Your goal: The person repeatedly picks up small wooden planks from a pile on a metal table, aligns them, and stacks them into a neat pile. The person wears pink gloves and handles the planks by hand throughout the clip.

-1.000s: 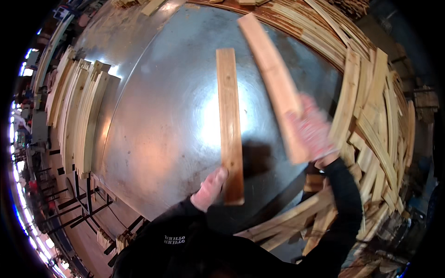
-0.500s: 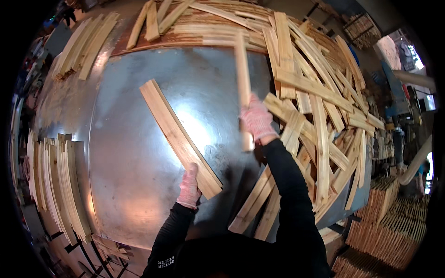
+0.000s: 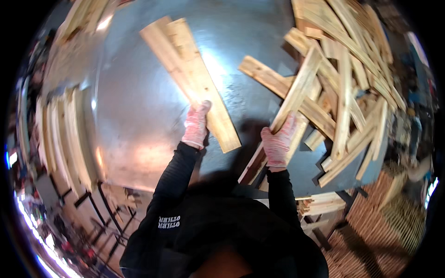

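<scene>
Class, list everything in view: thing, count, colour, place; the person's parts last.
Metal table: one, grey, centre
Overlapping boards: two, tan, in left hand
Single board: one, tan, under right hand
Loose boards: many, tan, piled right
Board row: several, pale, left
Far boards: several, tan, upper left
Stacked wood: many pieces, brown, lower right
Metal bars: several, black, lower left
Left hand: one, pink-white glove, mid-left
Right hand: one, pink-white glove, right of centre
Sleeved top: one, black, bottom centre

And there it is, white lettering (image 3: 168, 222) on the black top (image 3: 222, 215), over on the wearer's left side near the shoulder! Two short rows, one stacked right above the other, chunky block capitals, small but crisp against that dark fabric!
</scene>
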A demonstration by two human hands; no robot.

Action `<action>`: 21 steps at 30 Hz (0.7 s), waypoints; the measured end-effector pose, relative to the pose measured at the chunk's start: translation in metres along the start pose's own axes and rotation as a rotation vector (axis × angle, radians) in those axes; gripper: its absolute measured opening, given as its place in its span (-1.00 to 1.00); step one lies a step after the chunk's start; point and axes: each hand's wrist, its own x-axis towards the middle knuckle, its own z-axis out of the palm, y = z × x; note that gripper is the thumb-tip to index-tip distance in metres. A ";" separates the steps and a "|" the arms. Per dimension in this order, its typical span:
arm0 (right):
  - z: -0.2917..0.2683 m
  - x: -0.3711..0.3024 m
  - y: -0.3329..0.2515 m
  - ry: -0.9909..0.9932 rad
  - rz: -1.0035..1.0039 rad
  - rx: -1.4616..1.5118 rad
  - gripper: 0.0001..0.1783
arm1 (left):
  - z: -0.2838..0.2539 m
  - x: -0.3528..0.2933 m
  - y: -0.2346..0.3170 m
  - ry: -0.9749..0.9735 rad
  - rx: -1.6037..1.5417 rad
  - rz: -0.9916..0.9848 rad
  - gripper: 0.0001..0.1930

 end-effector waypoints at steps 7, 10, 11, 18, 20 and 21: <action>0.129 0.015 -0.084 -0.228 -0.218 0.450 -0.22 | -0.050 -0.052 0.002 0.087 0.039 -0.030 -0.49; 0.157 -0.021 -0.116 -0.408 -0.276 0.188 -0.35 | -0.059 -0.066 -0.007 -0.051 -0.157 0.074 -0.49; 0.150 -0.022 -0.106 -0.381 -0.340 0.317 -0.40 | -0.062 -0.056 -0.012 0.020 -0.057 0.071 -0.50; -0.057 0.095 0.042 0.079 -0.571 -0.997 -0.19 | -0.067 -0.040 -0.027 0.182 0.410 0.116 -0.50; -0.064 0.102 0.038 -0.214 -0.448 -0.776 -0.23 | -0.056 -0.051 -0.018 0.205 0.455 0.127 -0.50; -0.062 0.096 -0.007 -0.279 -0.508 -0.535 -0.32 | -0.056 -0.059 -0.014 0.147 0.336 0.208 -0.50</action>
